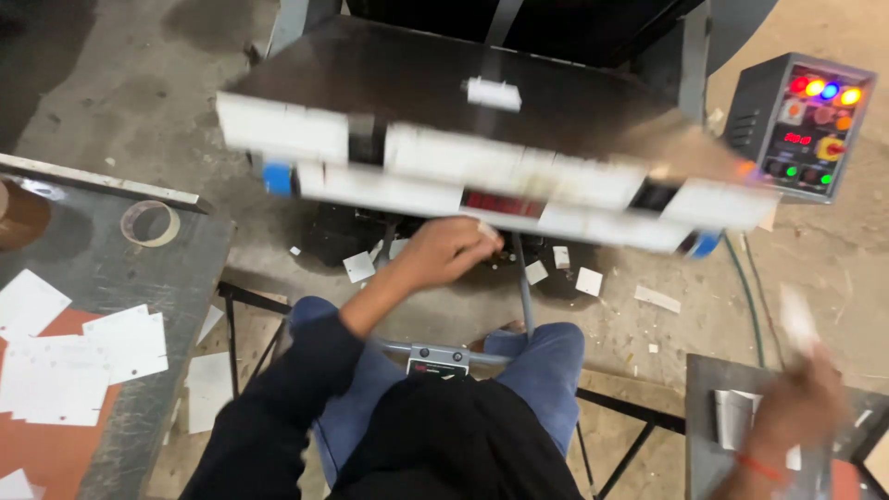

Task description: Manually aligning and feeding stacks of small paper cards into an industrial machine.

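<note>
Machine platen [444,83] above fisted left hand [449,250]

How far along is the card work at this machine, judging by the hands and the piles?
Done: white cut cards are piled on the left table, and offcuts litter the floor. In hand: the left hand reaches under the machine bed, its grip blurred; the right hand, blurred, lifts a white card over a stack on the right table. Left: that stack.

A single head-worn camera looks steeply down from above the seated person's lap, facing forward over the machine's dark platen [444,83], close in, with floor visible on both sides.
</note>
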